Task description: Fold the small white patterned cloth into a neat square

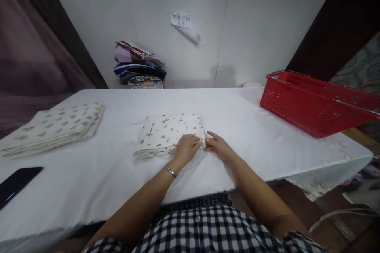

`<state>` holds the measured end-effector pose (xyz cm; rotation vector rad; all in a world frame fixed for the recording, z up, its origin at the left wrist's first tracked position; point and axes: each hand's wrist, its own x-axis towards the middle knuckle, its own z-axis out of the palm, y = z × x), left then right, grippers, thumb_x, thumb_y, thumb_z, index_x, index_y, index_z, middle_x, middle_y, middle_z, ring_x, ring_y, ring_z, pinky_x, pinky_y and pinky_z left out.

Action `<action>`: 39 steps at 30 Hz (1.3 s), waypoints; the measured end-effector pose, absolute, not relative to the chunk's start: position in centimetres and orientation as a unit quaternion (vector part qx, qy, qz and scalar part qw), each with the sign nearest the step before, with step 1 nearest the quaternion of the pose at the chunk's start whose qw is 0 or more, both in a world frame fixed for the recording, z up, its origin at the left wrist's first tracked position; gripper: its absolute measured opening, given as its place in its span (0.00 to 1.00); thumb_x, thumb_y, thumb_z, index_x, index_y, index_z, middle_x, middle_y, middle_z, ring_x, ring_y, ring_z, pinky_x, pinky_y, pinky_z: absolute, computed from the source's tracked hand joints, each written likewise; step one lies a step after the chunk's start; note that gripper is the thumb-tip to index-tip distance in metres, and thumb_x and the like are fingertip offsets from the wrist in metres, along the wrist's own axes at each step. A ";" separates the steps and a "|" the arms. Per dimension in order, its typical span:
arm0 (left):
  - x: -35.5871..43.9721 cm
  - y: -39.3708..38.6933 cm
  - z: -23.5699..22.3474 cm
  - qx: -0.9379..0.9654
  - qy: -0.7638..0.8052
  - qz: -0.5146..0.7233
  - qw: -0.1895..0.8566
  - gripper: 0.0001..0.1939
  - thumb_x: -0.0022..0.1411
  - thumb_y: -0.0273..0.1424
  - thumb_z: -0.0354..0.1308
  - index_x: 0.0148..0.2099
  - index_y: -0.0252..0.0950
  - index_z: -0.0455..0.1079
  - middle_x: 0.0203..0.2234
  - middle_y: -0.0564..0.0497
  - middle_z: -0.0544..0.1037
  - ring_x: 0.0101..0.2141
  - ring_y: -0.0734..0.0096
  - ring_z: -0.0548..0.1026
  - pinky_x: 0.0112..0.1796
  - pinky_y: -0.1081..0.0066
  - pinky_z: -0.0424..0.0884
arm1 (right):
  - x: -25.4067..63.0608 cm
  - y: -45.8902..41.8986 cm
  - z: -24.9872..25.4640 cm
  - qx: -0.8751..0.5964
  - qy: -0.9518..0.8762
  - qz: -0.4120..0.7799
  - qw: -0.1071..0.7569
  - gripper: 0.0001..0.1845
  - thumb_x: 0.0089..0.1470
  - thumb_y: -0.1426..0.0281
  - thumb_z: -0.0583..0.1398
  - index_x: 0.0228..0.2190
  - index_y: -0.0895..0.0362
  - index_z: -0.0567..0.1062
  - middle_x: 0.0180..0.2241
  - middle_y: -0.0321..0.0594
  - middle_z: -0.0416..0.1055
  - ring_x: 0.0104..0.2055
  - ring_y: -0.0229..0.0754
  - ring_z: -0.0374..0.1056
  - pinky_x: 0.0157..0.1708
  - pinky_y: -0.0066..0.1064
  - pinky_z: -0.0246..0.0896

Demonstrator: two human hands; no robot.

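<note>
Checked shirt (204, 231); beyond, central folded cloth (166, 130) looks longest left to right.

Black-and-white checked shirt (219, 229), pale round button (198, 219) on front. Darker, finer-checked band (192, 204) beyond it. Matching check sleeves (301, 242), forearms uncovered. Silver-toned bracelet (171, 171), left wrist. Left hand (186, 147), right hand (219, 145): ungloved.
</note>
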<state>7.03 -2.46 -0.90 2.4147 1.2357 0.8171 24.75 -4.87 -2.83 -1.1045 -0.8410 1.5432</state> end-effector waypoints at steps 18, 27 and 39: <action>7.9 -2.3 0.2 0.843 0.446 0.285 0.101 0.12 0.63 0.30 0.47 0.30 0.36 0.69 0.28 0.51 0.72 0.32 0.70 0.67 0.34 0.69 0.60 | 24.4 -4.3 -4.3 -0.460 -0.351 0.621 0.529 0.33 0.40 0.70 0.68 0.50 0.56 0.66 0.35 0.39 0.72 0.31 0.37 0.69 0.29 0.30 0.72; 8.1 -3.2 -0.8 0.863 0.416 0.268 0.104 0.09 0.63 0.30 0.49 0.36 0.37 0.70 0.32 0.49 0.73 0.35 0.68 0.68 0.38 0.67 0.63 | 24.4 -4.0 -5.0 -0.446 -0.363 0.622 0.531 0.32 0.39 0.70 0.68 0.48 0.54 0.68 0.34 0.37 0.72 0.32 0.38 0.70 0.29 0.31 0.71; 7.7 -2.1 -0.9 0.826 0.439 0.289 0.203 0.06 0.59 0.32 0.55 0.34 0.38 0.72 0.31 0.51 0.74 0.36 0.69 0.69 0.38 0.69 0.65 | 24.4 -4.4 -4.3 -0.437 -0.364 0.630 0.529 0.33 0.38 0.72 0.68 0.49 0.54 0.66 0.35 0.38 0.72 0.33 0.38 0.70 0.29 0.29 0.69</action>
